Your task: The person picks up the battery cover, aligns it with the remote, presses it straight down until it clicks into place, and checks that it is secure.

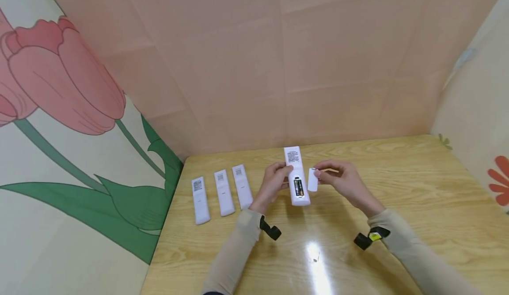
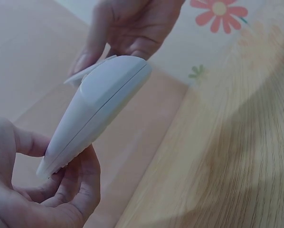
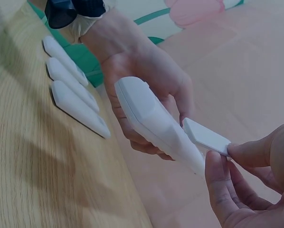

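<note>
My left hand (image 1: 275, 181) grips a white remote control (image 1: 295, 162) by its side, back face up and raised above the table. Its battery compartment is uncovered, and batteries (image 1: 299, 187) show inside. Between thumb and fingers, my right hand (image 1: 345, 181) pinches the white battery cover (image 1: 313, 180) just right of the compartment. In the left wrist view the remote (image 2: 92, 111) is seen end-on, with the cover overlapping its far side. The right wrist view shows the cover (image 3: 206, 136) beside the remote (image 3: 149, 116), its end held by the fingertips.
Three more white remotes, the left one (image 1: 200, 200), the middle one (image 1: 224, 193) and the right one (image 1: 242, 187), lie face down in a row on the wooden table (image 1: 397, 184). A pink cloth wall (image 1: 318, 65) rises behind the table's back edge.
</note>
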The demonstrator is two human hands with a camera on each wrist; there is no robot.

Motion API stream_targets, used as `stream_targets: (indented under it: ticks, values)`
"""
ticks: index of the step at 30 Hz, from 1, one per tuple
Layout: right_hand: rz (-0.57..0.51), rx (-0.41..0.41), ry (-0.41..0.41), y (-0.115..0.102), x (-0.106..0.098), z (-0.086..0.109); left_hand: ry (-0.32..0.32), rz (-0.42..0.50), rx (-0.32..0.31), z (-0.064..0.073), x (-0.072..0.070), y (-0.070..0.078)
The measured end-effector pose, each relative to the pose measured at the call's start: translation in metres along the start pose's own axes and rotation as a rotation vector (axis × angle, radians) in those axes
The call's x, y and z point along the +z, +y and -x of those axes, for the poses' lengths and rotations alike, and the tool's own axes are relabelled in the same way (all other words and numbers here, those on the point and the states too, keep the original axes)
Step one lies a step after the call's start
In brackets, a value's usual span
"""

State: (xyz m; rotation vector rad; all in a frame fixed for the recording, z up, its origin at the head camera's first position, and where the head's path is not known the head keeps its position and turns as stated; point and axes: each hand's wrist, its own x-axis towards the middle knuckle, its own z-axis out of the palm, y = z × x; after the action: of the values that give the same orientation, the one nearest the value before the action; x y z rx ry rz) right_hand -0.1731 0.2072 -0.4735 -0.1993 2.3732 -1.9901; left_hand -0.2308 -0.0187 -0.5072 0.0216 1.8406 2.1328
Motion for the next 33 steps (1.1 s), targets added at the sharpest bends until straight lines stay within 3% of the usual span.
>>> stream_targets:
  ticks: [21, 33]
  values:
    - [-0.009, -0.034, -0.020, -0.003, 0.010, -0.001, 0.014, -0.011, -0.001, -0.003, 0.006, -0.003]
    - [0.004, -0.012, -0.019, -0.003, 0.014, -0.001, 0.009, -0.005, 0.008, -0.002, 0.010, -0.004]
